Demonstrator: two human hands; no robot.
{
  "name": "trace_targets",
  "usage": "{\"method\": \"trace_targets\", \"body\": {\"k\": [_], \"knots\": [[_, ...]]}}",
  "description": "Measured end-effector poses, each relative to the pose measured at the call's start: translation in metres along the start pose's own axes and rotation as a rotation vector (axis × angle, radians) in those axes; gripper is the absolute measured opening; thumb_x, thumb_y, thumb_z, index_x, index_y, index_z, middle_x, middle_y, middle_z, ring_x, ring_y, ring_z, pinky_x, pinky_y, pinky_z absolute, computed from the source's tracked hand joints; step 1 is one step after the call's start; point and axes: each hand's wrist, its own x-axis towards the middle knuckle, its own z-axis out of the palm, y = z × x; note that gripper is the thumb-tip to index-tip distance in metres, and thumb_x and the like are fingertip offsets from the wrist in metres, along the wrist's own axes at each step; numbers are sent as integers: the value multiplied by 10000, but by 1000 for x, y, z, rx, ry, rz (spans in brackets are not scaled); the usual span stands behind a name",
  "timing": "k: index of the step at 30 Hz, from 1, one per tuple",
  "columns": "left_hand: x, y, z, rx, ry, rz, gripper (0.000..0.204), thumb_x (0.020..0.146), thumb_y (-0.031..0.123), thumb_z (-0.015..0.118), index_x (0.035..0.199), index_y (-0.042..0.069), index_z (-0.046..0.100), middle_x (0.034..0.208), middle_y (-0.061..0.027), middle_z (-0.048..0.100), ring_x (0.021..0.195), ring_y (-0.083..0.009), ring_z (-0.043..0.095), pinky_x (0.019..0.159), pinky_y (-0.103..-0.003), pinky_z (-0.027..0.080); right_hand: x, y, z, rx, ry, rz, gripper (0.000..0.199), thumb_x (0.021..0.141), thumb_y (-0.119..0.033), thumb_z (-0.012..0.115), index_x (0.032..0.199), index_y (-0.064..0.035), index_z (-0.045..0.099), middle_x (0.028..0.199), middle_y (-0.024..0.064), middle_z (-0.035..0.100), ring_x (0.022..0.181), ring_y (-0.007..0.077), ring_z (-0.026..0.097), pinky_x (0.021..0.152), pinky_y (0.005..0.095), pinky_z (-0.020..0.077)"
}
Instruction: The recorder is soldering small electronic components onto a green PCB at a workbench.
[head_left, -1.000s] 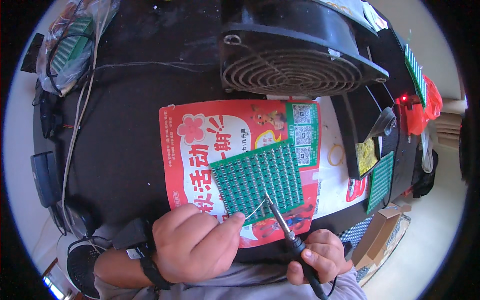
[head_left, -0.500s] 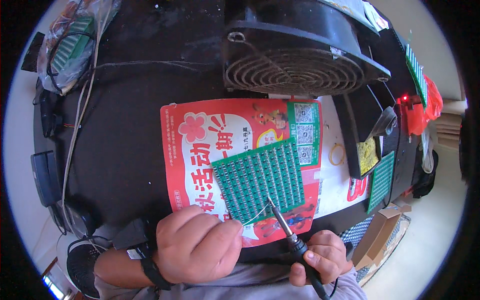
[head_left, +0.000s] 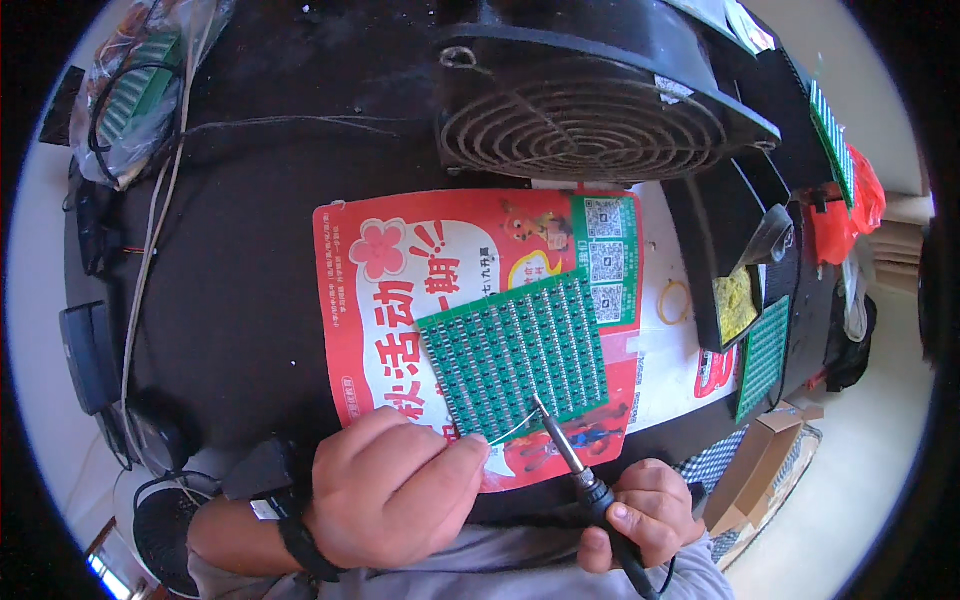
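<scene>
A green circuit board panel (head_left: 512, 350), covered with rows of small parts, lies slightly turned on a red and white printed sheet (head_left: 350, 300). My right hand (head_left: 645, 515) is closed round the dark handle of a soldering iron (head_left: 575, 462); its tip touches or nearly touches the board near the lower right. Pinched in my left hand (head_left: 400, 490) is a thin strand of solder wire (head_left: 515, 428), running from the fingers to the iron's tip. The left fingers lie by the board's lower left corner.
A black fan (head_left: 590, 110) with a wire guard stands behind the board. A black holder with a yellow sponge (head_left: 737, 305) and another green board (head_left: 763, 358) are on the right. Cables (head_left: 150, 250) and a plastic bag of boards (head_left: 140, 90) lie left; an open cardboard box (head_left: 765, 470) sits lower right.
The board, sheet and fan appear shifted slightly up and left in view. Both hands keep their grips, with the iron's tip and the wire still meeting over the board.
</scene>
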Motion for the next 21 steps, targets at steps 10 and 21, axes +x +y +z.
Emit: {"method": "trace_targets", "body": {"k": [10,21], "knots": [[1,0,-6,-7,-99,-6,242,627,15,740,855,44,664,609,-26,519,466,-199,490,430,-317,400,0,-2,-2,-20,1,0,291,726,-142,660,958,-32,523,669,57,483,526,176,478,450,295,430],[0,2,1,20,15,-1,179,641,-27,678,807,17,627,592,-48,521,460,-211,500,438,-312,408,-6,3,4,4,124,-59,251,669,-129,726,843,-11,588,619,44,549,503,159,499,443,253,430]]}}
